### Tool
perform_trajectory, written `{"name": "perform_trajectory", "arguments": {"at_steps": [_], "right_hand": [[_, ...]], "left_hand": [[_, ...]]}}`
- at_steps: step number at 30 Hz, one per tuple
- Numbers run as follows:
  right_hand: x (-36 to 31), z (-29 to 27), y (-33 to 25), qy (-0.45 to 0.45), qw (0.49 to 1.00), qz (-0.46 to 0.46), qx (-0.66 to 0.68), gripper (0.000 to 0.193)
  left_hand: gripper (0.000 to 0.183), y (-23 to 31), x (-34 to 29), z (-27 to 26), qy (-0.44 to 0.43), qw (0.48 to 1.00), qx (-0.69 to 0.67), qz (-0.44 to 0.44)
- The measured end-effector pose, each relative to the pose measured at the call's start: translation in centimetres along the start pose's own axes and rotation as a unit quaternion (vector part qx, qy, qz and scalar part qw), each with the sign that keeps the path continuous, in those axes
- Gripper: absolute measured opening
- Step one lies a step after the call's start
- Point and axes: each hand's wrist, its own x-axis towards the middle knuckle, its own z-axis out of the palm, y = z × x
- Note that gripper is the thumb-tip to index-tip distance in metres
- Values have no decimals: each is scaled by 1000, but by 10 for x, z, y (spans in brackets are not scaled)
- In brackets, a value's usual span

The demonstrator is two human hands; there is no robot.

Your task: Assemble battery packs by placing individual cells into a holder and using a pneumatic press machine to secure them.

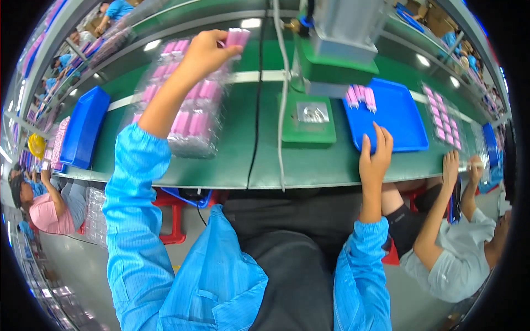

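Observation:
Up at the far left, my left hand (207,52) is closed around a small group of pink cylinders (238,37) with pale ends. The hand is raised over a clear plastic tray (193,148) filled with rows of similar pink pieces. My right hand (377,150) is at the near part of a shallow blue tray (386,122), its fingers apart and nothing visible between them. Several pink cylinders (361,97) with white ends lie at that tray's far left, beyond my right fingertips.
Between my hands stands a green press-like machine (334,63) with a metal plate (312,112) on its base. A black cable (257,118) and a white hose (282,110) cross the green table. A deep blue bin (84,129) stands left; a co-worker (450,254) sits right by another pink-filled tray (441,117).

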Motion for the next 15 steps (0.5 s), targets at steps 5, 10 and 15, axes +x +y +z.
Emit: {"name": "perform_trajectory", "arguments": {"at_steps": [5, 10, 15], "right_hand": [[-3, -6, 6, 7, 999, -1, 37, 32], [-3, -4, -15, -11, 993, -37, 109, 31], [16, 3, -38, -37, 983, -84, 156, 31]], "left_hand": [[36, 66, -65, 78, -134, 961, -232, -62], [33, 77, -83, 132, -86, 954, -285, -32], [33, 79, -83, 149, -55, 971, -232, 11]]}}
